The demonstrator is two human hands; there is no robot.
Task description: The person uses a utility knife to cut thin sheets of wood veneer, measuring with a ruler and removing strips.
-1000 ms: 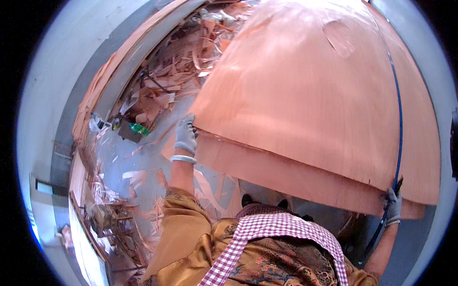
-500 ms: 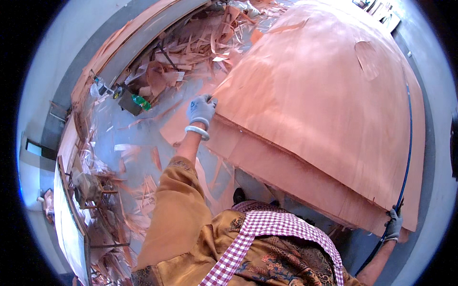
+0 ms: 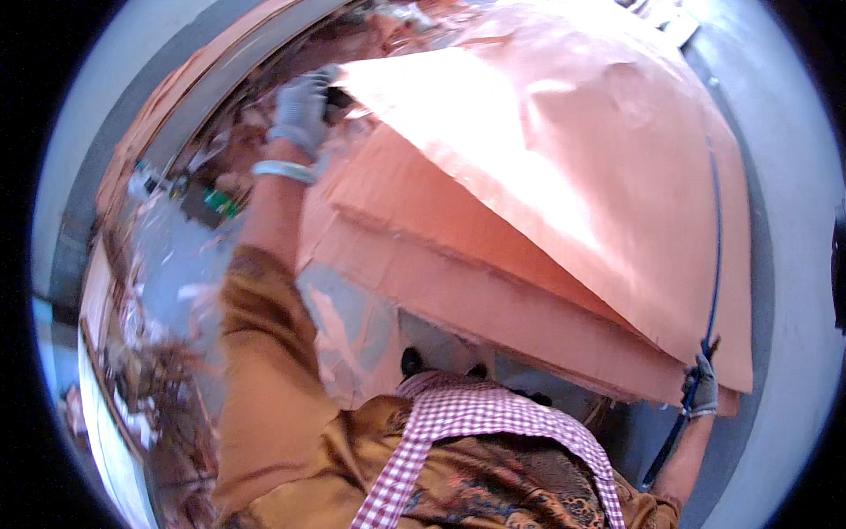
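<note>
Littered floor; left of veneer stack, green bottle, contents unclear; left hand pinches raised sheet; right hand grips blue rod

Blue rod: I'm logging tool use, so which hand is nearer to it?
Right. The right hand is on the blue rod, closed around its lower part; the left hand is well away, at the raised corner of the thin sheet.

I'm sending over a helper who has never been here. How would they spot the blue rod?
Find the broad stack of pinkish sheets, then follow its right side to the gloved right hand. The rod runs up from that grip across the top sheet; long, thin and blue, it stands out from the wide, pale sheets.
</note>
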